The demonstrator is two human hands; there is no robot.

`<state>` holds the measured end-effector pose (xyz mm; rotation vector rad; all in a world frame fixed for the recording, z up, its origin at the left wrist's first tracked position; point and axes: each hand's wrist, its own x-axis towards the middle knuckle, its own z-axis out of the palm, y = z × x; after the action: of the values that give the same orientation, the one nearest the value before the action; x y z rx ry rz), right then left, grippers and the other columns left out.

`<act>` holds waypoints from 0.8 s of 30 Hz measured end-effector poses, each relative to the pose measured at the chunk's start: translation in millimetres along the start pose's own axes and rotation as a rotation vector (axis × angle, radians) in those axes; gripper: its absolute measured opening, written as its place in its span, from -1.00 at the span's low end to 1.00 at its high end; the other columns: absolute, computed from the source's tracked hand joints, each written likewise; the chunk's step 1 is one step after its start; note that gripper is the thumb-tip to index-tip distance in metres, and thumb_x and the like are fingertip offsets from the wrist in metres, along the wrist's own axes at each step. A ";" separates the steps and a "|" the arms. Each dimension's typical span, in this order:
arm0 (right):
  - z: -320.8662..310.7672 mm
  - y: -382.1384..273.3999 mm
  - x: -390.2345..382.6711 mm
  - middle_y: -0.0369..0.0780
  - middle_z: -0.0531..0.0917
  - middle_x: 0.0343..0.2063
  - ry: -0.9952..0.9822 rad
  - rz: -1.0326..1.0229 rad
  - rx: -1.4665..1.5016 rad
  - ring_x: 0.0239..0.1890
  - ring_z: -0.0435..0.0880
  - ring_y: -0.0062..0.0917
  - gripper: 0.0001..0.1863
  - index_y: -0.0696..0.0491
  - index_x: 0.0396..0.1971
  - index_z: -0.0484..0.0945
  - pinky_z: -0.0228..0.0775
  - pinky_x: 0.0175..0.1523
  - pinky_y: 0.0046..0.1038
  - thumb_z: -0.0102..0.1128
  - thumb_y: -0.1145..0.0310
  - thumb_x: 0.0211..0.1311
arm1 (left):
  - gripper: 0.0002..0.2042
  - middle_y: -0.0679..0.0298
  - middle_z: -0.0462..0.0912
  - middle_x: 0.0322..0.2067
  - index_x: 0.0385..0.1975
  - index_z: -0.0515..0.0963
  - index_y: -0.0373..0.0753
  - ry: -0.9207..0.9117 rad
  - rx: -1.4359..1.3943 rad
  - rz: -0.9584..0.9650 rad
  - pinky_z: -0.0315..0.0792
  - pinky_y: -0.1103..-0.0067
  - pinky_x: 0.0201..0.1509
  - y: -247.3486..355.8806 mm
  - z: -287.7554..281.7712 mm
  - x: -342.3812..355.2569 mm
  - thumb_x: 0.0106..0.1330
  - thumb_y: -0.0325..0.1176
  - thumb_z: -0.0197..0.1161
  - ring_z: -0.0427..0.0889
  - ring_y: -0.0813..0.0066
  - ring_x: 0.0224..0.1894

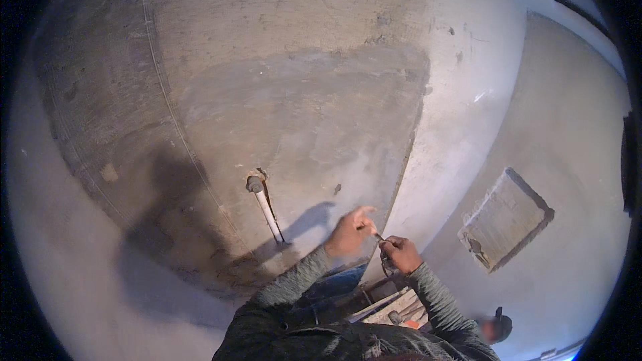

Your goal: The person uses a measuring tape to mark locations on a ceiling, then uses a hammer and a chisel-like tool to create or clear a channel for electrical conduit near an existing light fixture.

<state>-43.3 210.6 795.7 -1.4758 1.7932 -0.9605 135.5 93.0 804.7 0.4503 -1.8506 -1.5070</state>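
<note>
My left hand (348, 235) is raised before the plastered wall (287, 113), some fingers spread, its thumb and a fingertip at the upper end of a thin dark object (379, 236), too small to identify. My right hand (400, 254) grips the lower part of the same object, with a dark looped piece hanging beneath its fingers. Left of both hands, a white pipe (266, 210) with a grey end fitting runs down the wall from a chiseled hole. Shadows fall across the wall around it.
A rectangular recess (505, 217) is cut into the right wall beside a pale vertical strip (468, 93). Below me lie boards (394, 307) and dark blue material (341, 281). A person in a dark cap (495, 326) is low at the right.
</note>
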 end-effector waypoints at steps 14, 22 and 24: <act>-221.9 -113.5 -23.0 -0.34 0.48 -0.73 0.614 -0.114 -0.180 -0.66 0.39 -0.66 -0.67 0.15 -0.58 0.56 0.26 -0.53 -0.45 0.18 0.22 0.26 | -0.54 0.19 0.66 -0.29 0.07 0.40 -0.36 0.457 0.405 0.545 0.50 0.49 -0.15 169.2 -122.6 83.8 0.21 -0.35 0.35 0.64 0.44 -0.27; -397.3 -298.1 -38.1 -0.17 0.56 -0.60 1.020 -0.450 -1.303 -0.56 0.56 -0.40 -0.80 0.07 -0.43 0.59 0.41 -0.43 -0.31 0.13 0.25 0.23 | -0.68 0.13 0.62 -0.23 -0.06 0.50 -0.25 0.866 0.800 0.824 0.51 0.45 -0.15 182.9 -146.7 100.9 0.18 -0.38 0.32 0.63 0.27 -0.23; -443.5 -328.0 -39.0 -0.12 0.61 -0.54 1.031 -0.668 -1.779 -0.49 0.63 -0.28 -0.87 0.05 -0.37 0.58 0.48 -0.36 -0.27 0.13 0.34 0.13 | -0.69 0.11 0.61 -0.25 -0.07 0.51 -0.24 0.899 0.947 0.956 0.52 0.42 -0.17 168.7 -153.7 109.5 0.17 -0.40 0.30 0.62 0.20 -0.23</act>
<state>-227.3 277.9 1312.9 -3.0853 3.3340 0.0145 193.6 -43.2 1010.0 0.4364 -1.4976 0.2676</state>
